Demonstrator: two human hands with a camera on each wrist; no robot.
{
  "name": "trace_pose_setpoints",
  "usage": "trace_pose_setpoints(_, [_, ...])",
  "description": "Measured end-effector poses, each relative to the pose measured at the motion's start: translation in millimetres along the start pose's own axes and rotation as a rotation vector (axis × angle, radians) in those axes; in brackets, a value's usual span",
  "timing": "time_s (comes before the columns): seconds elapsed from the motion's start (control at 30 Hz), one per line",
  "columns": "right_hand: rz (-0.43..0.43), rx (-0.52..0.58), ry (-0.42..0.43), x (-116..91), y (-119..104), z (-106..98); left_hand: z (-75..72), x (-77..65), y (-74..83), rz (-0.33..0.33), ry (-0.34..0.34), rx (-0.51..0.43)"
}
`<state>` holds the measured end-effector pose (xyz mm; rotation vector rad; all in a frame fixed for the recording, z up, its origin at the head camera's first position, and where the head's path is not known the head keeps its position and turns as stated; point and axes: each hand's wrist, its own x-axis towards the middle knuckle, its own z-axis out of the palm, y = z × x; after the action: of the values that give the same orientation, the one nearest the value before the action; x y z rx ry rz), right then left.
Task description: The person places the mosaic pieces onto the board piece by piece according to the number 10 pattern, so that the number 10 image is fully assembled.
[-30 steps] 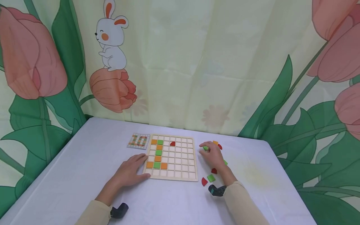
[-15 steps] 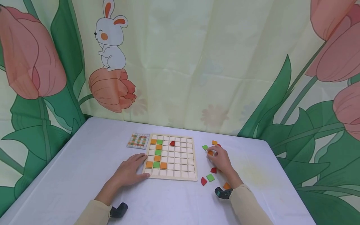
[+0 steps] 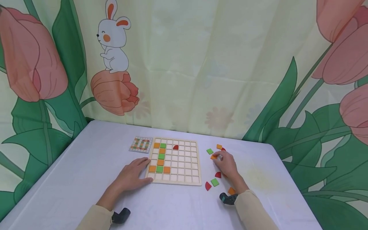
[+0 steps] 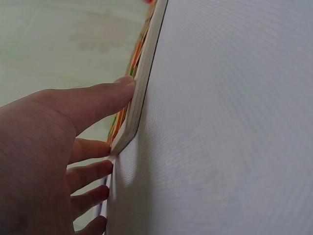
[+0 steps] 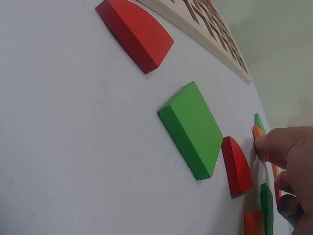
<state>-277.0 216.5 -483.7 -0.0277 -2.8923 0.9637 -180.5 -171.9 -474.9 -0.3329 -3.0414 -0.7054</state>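
My left hand (image 3: 130, 175) rests at the near left corner of the wooden grid board (image 3: 198, 184). Its thumb touches the front edge and its straight fingers reach along the left side, as the left wrist view also shows. To the right of the board, my right hand (image 3: 226, 163) pinches an orange square tile (image 3: 213, 157) at the table surface, with thumb and fingertips on it (image 5: 261, 142). A green tile (image 3: 210, 151) lies just beyond those fingertips. In the board's cells sit several orange and green squares and one red quarter-circle piece (image 3: 175, 147).
A patterned card (image 3: 141, 144) lies left of the board. Around my right hand are loose pieces: an orange square (image 3: 219, 146), a red quarter-circle (image 3: 208, 186), a green square (image 3: 214, 182), another red quarter-circle (image 3: 218, 174) and an orange square (image 3: 231, 191). A printed curtain (image 3: 184, 80) hangs behind the table.
My right hand has moved right and slightly nearer, from beside the green tile to the orange tile, which it now pinches and has shifted slightly left. My left hand has stayed put.
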Motion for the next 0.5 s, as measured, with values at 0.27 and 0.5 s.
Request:
trace_pose_setpoints(0.27, [-0.076,0.035,0.022,4,-15,0,0.1,0.5,-0.8,-0.004,-0.008,0.0])
trace_pose_setpoints(0.5, [-0.123,0.037,0.003,7,-29,9,1.1,0.3,-0.6,0.002,0.003,0.0])
